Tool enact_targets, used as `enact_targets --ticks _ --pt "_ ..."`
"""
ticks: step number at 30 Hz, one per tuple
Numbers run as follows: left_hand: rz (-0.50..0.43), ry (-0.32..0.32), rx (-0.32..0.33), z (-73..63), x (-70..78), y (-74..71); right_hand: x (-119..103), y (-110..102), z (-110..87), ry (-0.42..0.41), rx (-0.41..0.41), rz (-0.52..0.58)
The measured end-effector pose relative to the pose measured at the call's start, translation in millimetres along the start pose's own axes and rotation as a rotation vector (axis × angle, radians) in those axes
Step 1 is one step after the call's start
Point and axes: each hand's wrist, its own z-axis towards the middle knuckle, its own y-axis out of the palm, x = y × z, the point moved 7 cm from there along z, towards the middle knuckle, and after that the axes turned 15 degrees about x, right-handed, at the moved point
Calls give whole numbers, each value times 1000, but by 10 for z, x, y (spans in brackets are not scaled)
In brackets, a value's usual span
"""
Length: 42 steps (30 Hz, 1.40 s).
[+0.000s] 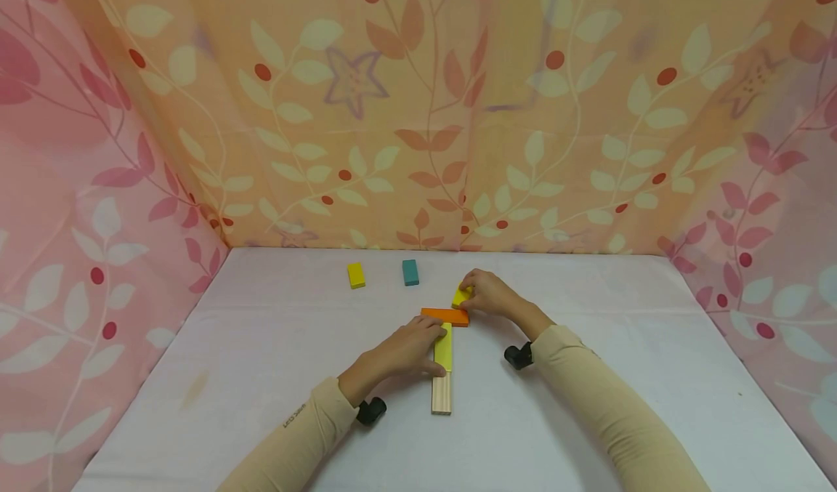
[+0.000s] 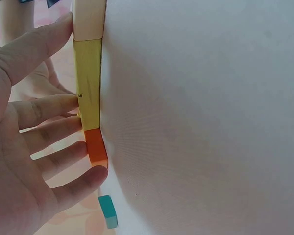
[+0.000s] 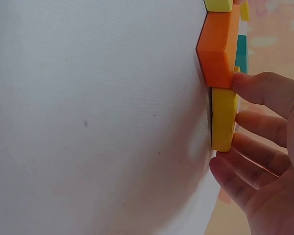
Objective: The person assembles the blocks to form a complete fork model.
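Note:
In the head view my left hand lies across a row of blocks, fingers spread. Its thumb is by a plain wood block, and its fingertips rest along a light yellow block and an orange block. Wood and light yellow run end to end in one line; the orange one lies crosswise at their far end. My right hand pinches a yellow block just beyond the orange block's right end. In the right wrist view this yellow block borders the orange block, thumb tip at their junction.
Farther back on the white-covered table lie another yellow block and a teal block, apart from each other. Patterned curtains enclose the back and both sides. A small black camera sits at the right wrist.

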Motion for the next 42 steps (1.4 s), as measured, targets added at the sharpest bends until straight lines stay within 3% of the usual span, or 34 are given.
enact_targets --ticks 14,19,35,42 --pt "17 9 5 4 -8 5 -36 16 -17 -21 -54 -29" --pt "30 30 7 7 12 2 -43 7 -26 -28 -42 -32" --pt "20 11 4 8 8 -9 -48 -8 -82 -14 -6 -21" --pt "43 29 10 31 8 -20 -94 -70 -159 -41 47 -21"
